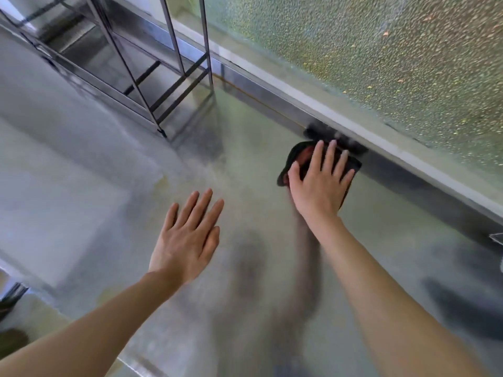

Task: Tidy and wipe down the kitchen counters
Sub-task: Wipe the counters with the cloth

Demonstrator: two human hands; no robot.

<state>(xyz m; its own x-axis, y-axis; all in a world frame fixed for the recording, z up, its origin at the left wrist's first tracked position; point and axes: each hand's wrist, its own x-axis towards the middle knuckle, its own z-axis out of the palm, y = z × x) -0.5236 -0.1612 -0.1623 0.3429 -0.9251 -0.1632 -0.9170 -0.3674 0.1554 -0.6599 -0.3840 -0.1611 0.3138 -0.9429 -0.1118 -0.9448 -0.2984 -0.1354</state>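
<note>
A shiny steel counter (245, 126) fills the view. My right hand (319, 183) presses flat, fingers straight and spread, on a dark cloth with a red patch (295, 156) at the counter's back edge, against the low steel upstand. Most of the cloth is hidden under the hand. My left hand (187, 238) is spread flat with straight fingers on or just above the bare counter, to the left of the cloth and nearer to me, holding nothing.
A metal wire rack (152, 77) stands on the counter at the back left. A steel upstand (394, 164) and a frosted textured window (381, 63) run along the back. The counter's front edge (130, 363) lies at the lower left.
</note>
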